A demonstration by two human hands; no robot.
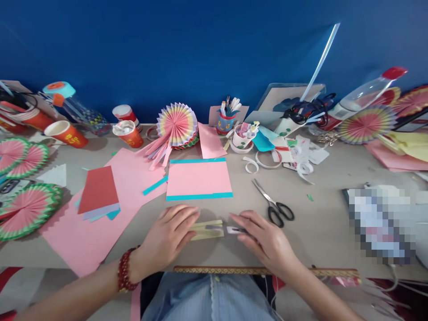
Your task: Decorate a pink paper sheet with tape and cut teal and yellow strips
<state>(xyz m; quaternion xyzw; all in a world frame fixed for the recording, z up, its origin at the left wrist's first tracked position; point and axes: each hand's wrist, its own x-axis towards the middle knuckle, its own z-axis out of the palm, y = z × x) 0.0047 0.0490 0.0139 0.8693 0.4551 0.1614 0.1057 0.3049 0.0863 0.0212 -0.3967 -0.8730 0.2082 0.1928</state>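
My left hand lies over the left end of a pale yellow paper strip, its fingers close together; what is under them is hidden. A small grey piece sits on the strip's right part. My right hand is over a small white piece with something dark on it, just right of the strip. Its fingers are bent and partly apart. Beyond both hands lies a pink sheet with blue bands along its top and bottom edges. Black-handled scissors rest open beyond my right hand.
Pink paper and a red sheet lie at left, near folded paper fans. Cups, another fan, white tape and a bottle line the back. A blurred-out object is at right.
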